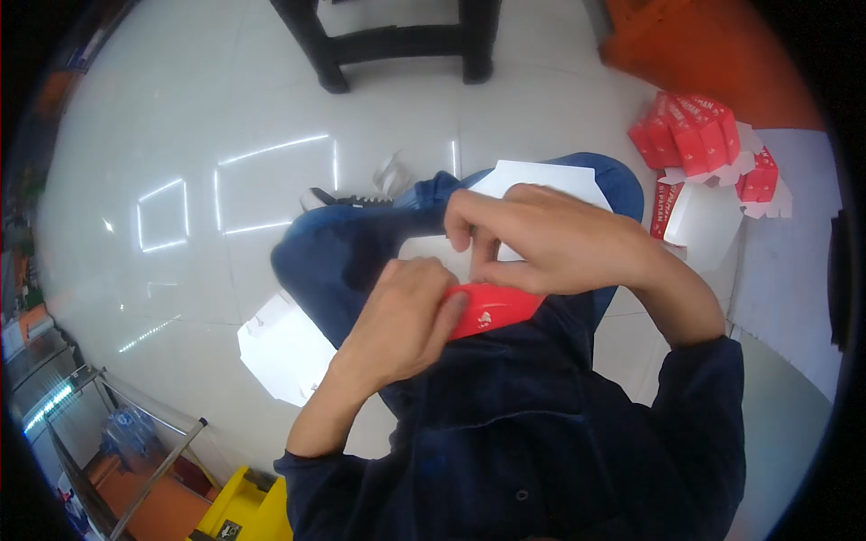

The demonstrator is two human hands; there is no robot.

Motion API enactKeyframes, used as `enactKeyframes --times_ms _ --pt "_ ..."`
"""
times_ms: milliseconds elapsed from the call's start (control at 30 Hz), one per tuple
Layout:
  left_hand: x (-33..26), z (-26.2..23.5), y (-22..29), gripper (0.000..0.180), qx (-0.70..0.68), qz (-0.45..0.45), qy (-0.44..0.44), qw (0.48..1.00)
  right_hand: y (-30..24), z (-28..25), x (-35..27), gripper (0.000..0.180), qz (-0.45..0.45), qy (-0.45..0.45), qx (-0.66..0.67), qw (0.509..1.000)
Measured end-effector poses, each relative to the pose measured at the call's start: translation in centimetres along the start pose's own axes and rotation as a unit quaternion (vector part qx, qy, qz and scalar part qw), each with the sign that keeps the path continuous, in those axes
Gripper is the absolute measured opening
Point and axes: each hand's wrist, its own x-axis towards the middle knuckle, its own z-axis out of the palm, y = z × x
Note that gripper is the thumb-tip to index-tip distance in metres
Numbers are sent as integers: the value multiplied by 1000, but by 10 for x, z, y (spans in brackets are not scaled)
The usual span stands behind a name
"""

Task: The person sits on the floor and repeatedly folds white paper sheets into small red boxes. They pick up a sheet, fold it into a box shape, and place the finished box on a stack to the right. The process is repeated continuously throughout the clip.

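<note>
Both hands meet over the lap on 1 flat carton [505,243], white on its upper face and red along the near edge. The left hand [406,320] is closed on the red flap, thumb on top, fingers curled under. The right hand [550,239] pinches the white panel from above, fingers bent narrow at the fold. The carton lies across the jeans [352,243], partly hidden by both hands.

Around: 1 more white blank [284,347] on the floor [180,135] just left of the knee; a heap of red folded boxes [699,140] and a white blank beside them to the right, well apart; black stool legs [397,41] ahead; a yellow bin [244,509] at lower left. A shoe [347,198] shows beyond the knee.
</note>
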Motion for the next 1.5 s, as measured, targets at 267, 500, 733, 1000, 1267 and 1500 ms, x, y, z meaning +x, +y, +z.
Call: enactKeyframes --times_ms 267,500,733,1000,1267,1500 --pt "2 -16 -16 12 -13 -53 56 997 -5 16 -26 31 -171 340 -179 907" --pt "-12 -18 -35 15 -96 -43 108 989 21 73 -24 36 32 329 20 944" --pt "-14 -14 -42 15 -127 -70 174 974 60 93 -16 23 -47 517 119 847" --pt "-5 -9 -22 14 -115 -37 84 989 37 65 -18 32 -99 359 36 927" --pt "-2 -3 -21 13 -101 24 86 991 41 68 -22 29 -94 424 -48 900" --pt "7 -14 -8 15 -37 61 76 995 52 71 -8 39 -253 410 -104 870"
